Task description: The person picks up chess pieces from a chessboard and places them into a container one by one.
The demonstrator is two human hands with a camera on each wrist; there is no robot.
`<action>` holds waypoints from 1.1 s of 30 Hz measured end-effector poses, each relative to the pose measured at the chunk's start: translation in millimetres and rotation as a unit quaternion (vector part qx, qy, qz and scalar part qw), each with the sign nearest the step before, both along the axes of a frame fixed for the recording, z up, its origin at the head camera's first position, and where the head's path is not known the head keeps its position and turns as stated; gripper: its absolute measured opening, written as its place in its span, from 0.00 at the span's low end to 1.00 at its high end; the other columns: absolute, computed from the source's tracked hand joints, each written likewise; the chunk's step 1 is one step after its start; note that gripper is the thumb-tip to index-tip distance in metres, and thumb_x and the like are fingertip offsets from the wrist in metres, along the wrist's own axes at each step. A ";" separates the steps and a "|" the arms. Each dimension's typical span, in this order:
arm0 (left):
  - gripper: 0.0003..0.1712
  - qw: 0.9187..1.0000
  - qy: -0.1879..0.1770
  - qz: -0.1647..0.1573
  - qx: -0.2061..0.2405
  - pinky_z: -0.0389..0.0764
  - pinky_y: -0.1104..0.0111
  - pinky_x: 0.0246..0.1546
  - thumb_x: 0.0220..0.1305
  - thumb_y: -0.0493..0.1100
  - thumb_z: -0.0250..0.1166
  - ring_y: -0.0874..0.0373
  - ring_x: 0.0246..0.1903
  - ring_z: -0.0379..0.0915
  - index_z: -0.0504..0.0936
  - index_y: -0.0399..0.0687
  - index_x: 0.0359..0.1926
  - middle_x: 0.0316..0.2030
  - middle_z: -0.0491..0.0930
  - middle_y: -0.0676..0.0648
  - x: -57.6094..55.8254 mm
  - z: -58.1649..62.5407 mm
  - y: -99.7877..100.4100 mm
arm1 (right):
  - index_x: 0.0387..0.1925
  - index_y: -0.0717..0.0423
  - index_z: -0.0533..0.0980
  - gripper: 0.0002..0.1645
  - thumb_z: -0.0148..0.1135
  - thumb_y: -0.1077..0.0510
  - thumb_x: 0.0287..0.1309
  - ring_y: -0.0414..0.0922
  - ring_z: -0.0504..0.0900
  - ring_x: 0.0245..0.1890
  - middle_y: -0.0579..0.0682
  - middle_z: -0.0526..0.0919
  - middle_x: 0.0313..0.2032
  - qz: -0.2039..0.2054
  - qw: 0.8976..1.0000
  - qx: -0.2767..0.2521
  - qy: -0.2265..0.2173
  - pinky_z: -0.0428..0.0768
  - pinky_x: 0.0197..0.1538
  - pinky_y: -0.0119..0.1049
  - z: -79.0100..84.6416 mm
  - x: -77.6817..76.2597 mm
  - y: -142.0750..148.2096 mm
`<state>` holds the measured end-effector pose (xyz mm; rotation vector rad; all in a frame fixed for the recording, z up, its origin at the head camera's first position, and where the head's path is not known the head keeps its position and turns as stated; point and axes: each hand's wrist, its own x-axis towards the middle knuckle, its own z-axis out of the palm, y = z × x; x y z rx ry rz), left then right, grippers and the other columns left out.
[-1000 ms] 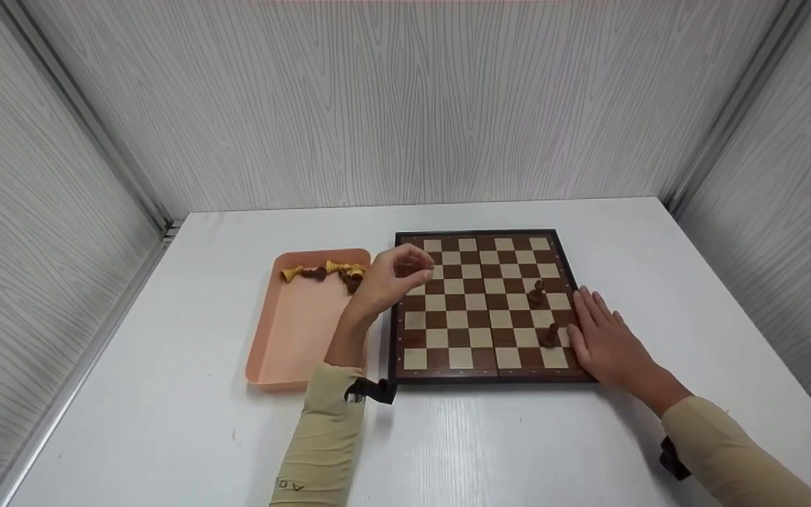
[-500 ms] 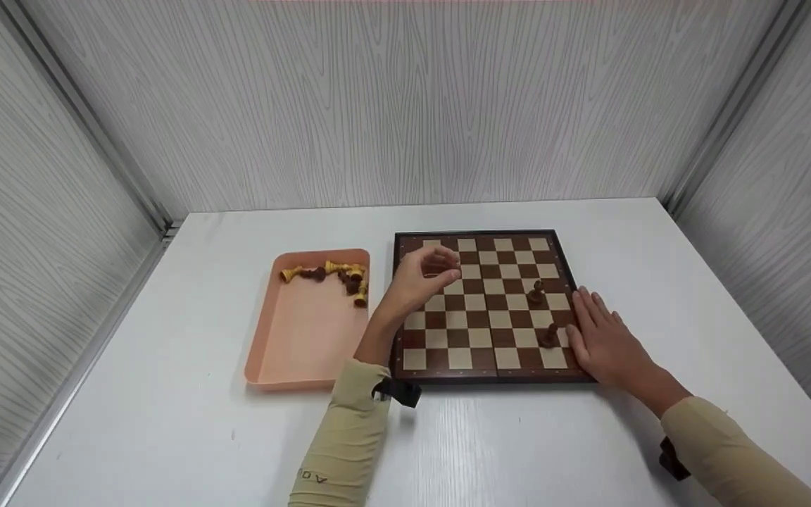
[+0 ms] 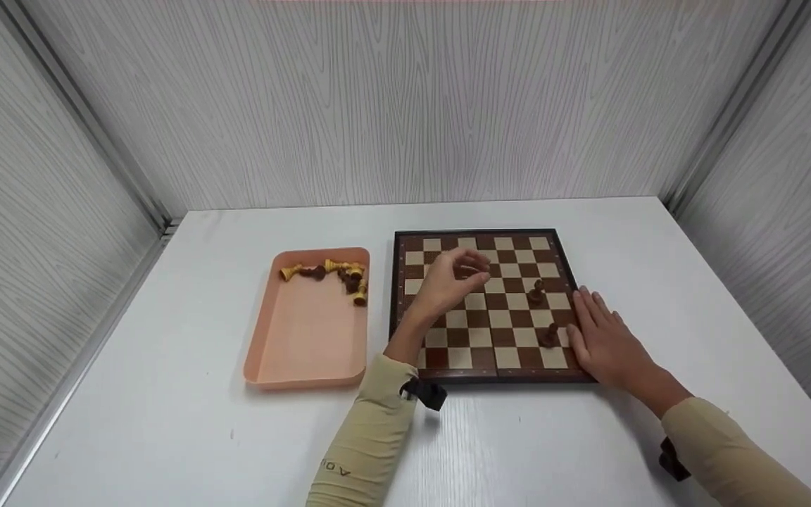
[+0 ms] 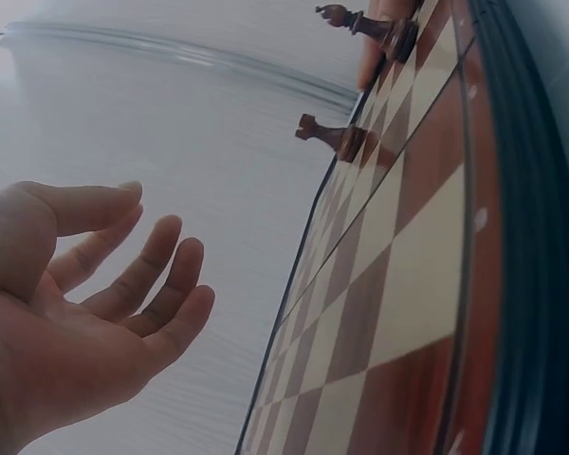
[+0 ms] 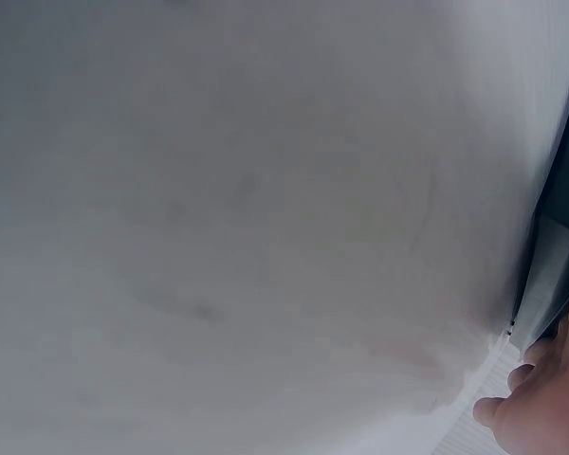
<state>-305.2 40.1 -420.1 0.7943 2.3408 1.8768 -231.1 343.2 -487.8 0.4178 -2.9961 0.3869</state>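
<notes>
My left hand (image 3: pixel 451 285) hovers over the chessboard (image 3: pixel 507 359), its fingers loosely curved and nothing between them. The left wrist view shows the same hand (image 4: pixel 85 303) with thumb and fingers apart. On the right side of the board stand two dark brown chess pieces, a bishop (image 3: pixel 536 292) and, closer to the front, a rook (image 3: pixel 550 336). Flat against the board's right edge rests my right hand (image 3: pixel 606 345), fingers straight. In the right wrist view part of that hand (image 5: pixel 545 403) appears at the lower right corner beside the board's dark side.
Left of the board, a salmon-pink tray (image 3: pixel 307 338) sits on the white table (image 3: pixel 152 394). Several yellow and brown chess pieces (image 3: pixel 353 278) lie toppled along its far end. Pale wood-grain panels (image 3: pixel 412 105) enclose the table at the back and both sides.
My left hand has moved right, from above the board's left edge toward its middle, uncovering the tray's right side and a yellow piece there. The right hand has stayed put.
</notes>
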 end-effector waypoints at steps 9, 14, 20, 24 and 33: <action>0.13 0.999 0.036 -0.005 -0.008 0.78 0.61 0.55 0.70 0.33 0.65 0.49 0.52 0.79 0.80 0.32 0.53 0.49 0.82 0.40 -2.6 -4.4 17.7 | 0.79 0.70 0.45 0.40 0.36 0.46 0.81 0.67 0.45 0.78 0.67 0.46 0.79 -0.001 1.000 0.005 0.002 0.53 0.71 0.69 2.2 -0.6 0.8; 0.13 0.999 0.037 -0.007 -0.018 0.80 0.63 0.51 0.70 0.35 0.66 0.51 0.51 0.79 0.81 0.35 0.53 0.50 0.83 0.40 -2.8 -5.6 30.4 | 0.79 0.70 0.45 0.40 0.35 0.46 0.81 0.66 0.45 0.78 0.67 0.46 0.79 -0.001 1.000 0.007 0.000 0.53 0.72 0.68 2.8 -0.6 1.3; 0.12 0.999 0.026 0.000 -0.044 0.80 0.68 0.47 0.71 0.36 0.65 0.54 0.50 0.80 0.82 0.37 0.52 0.49 0.83 0.43 -4.2 -8.1 45.1 | 0.79 0.69 0.45 0.40 0.36 0.46 0.81 0.66 0.46 0.78 0.67 0.47 0.79 -0.002 1.000 0.010 0.002 0.54 0.72 0.68 0.9 -0.4 -0.2; 0.12 0.999 0.014 -0.013 -0.047 0.80 0.68 0.44 0.71 0.35 0.65 0.51 0.50 0.81 0.81 0.35 0.53 0.49 0.83 0.42 -5.1 -9.2 55.1 | 0.79 0.69 0.46 0.40 0.36 0.46 0.81 0.65 0.46 0.78 0.66 0.47 0.79 -0.007 1.000 0.012 0.005 0.54 0.72 0.68 0.9 0.1 1.1; 0.11 0.999 -0.005 -0.013 -0.045 0.82 0.65 0.44 0.71 0.35 0.65 0.48 0.51 0.80 0.82 0.36 0.52 0.49 0.83 0.41 -8.9 -20.9 67.1 | 0.79 0.69 0.45 0.40 0.36 0.46 0.81 0.65 0.46 0.78 0.66 0.47 0.79 -0.010 1.000 0.013 0.002 0.54 0.72 0.67 -0.2 -1.6 -0.5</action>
